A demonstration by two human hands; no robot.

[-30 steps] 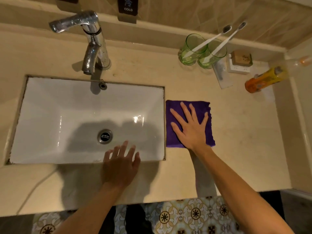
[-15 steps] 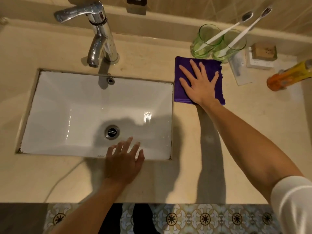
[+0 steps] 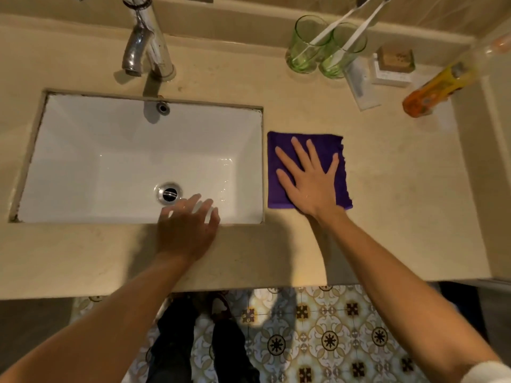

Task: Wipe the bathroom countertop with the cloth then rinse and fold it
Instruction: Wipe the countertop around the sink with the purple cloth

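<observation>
A purple cloth [image 3: 279, 145] lies flat on the beige countertop [image 3: 401, 189], just right of the white sink [image 3: 110, 161]. My right hand [image 3: 309, 178] presses flat on the cloth with its fingers spread. My left hand [image 3: 188, 230] rests palm down on the counter's front strip, fingers apart and reaching over the sink's front rim, holding nothing. The chrome tap [image 3: 146, 48] stands behind the sink; no water runs from it.
At the back right stand two green glasses [image 3: 304, 48] with toothbrushes, a soap dish with a brown bar [image 3: 392, 64], a flat white packet [image 3: 362, 87] and an orange bottle lying on its side [image 3: 434, 89]. A wall borders the counter at the right. Patterned floor tiles show below.
My right hand has slid the cloth back from beside the glasses toward the front, next to the sink's right edge. The left hand has stayed at the sink's front rim.
</observation>
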